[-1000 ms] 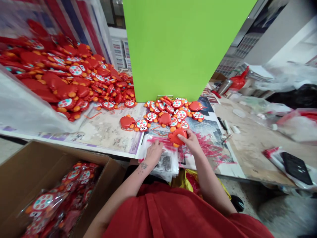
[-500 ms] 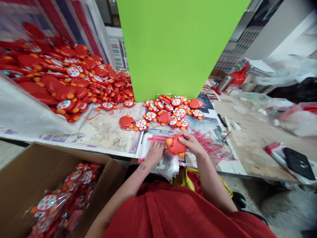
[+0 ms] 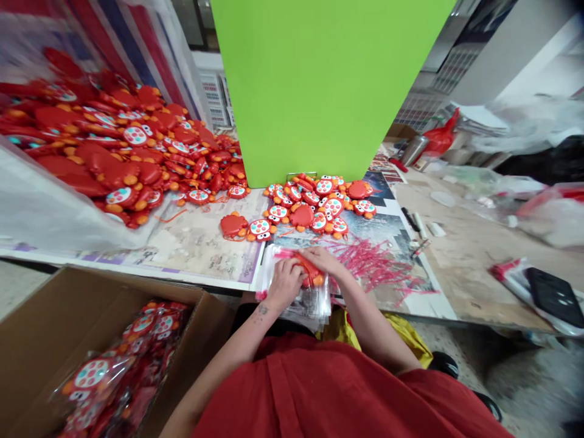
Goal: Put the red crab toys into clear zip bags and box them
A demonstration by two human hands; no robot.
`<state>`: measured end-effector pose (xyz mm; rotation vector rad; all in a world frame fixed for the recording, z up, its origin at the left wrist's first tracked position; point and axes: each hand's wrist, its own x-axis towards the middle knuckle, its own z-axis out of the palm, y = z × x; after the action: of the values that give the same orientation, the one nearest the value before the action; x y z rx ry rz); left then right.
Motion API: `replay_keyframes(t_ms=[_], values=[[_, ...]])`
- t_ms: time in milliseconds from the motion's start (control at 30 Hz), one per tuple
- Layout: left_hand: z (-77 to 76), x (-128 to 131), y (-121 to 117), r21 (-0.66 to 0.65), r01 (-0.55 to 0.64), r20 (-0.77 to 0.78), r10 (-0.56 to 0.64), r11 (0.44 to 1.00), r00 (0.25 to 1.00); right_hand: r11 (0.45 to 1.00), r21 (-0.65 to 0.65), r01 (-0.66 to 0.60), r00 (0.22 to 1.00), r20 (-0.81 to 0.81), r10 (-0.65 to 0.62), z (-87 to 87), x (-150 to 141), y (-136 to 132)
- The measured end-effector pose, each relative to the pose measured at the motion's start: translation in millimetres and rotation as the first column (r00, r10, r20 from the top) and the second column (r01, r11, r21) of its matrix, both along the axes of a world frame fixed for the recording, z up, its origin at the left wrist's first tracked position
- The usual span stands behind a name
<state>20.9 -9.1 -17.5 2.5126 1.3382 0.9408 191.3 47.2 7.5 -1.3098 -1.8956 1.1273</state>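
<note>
A red crab-shaped toy (image 3: 311,271) with orange claws lies back side up over a stack of clear plastic bags (image 3: 314,302) at the table's front edge. My right hand (image 3: 323,260) is closed over its far right side. My left hand (image 3: 286,281) is at the toy's left edge with its fingers curled down on the bags' mouth, seemingly pinching the top bag. The toy is partly covered by both hands. Beyond them, several more crab toys (image 3: 301,216) are spread in a small group, some with white dotted faces up.
A big heap of crab toys (image 3: 114,146) fills a white sack at the left. Below it stands a cardboard box (image 3: 59,316) with bagged toys. A green board (image 3: 319,91) rises behind the table. Pink strips (image 3: 378,264), pens and a black phone (image 3: 554,295) lie to the right.
My right hand has moved left and down with the crab toy, from above the right of the bags onto them. My left hand has stayed at the bags, now touching the toy's edge.
</note>
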Motion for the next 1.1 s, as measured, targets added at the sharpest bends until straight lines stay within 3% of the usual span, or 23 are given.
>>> replay_keyframes(t_ms=[67, 133, 267, 333, 400, 567, 767, 900, 1033, 1100], values=[[1.6, 0, -1, 0.020, -0.011, 0.074, 0.010, 1.000, 0.997, 0.996, 0.028, -0.087, 0.992, 0.090, 0.084, -1.5, -11, 5], [2.9, -1, 0, 0.000, -0.003, 0.128, 0.003, 1.000, 0.992, 0.988, 0.117, -0.097, 0.984, 0.160, 0.077, -1.1, -17, 7], [4.6, -2, 1, -0.106, 0.033, 0.191, -0.012, 0.994, 0.982, 0.959, 0.270, 0.090, 0.943, 0.286, -0.169, 4.0, 1, -1], [5.4, -2, 2, -0.155, 0.037, 0.215, -0.003, 0.987, 0.977, 0.956, 0.248, 0.160, 0.894, 0.374, -0.246, 5.4, 20, -11], [5.9, -3, 3, -0.191, 0.040, 0.238, 0.007, 0.981, 0.971, 0.969, 0.192, 0.157, 0.889, 0.400, -0.223, 4.3, 36, -22], [5.0, -4, 8, -0.243, 0.085, 0.301, -0.009, 0.966, 0.954, 0.982, 0.168, 0.084, 0.972, 0.202, -0.118, -7.6, 39, -42], [22.8, -8, 13, -0.274, 0.115, 0.302, -0.028, 0.955, 0.953, 0.947, 0.205, 0.249, 0.930, 0.223, -0.292, -8.4, 16, -46], [41.5, -8, 10, -0.332, 0.143, 0.310, -0.035, 0.933, 0.950, 0.920, 0.194, 0.341, 0.938, -0.005, -0.347, -1.3, 8, -44], [37.9, -5, 8, -0.266, 0.015, 0.476, 0.117, 0.964, 0.871, 0.889, 0.231, 0.397, 0.914, -0.185, -0.360, 5.7, 7, -43], [27.8, -4, 10, -0.359, -0.016, 0.590, 0.240, 0.933, 0.770, 0.880, 0.238, 0.412, 0.903, -0.233, -0.360, 7.9, 8, -43]])
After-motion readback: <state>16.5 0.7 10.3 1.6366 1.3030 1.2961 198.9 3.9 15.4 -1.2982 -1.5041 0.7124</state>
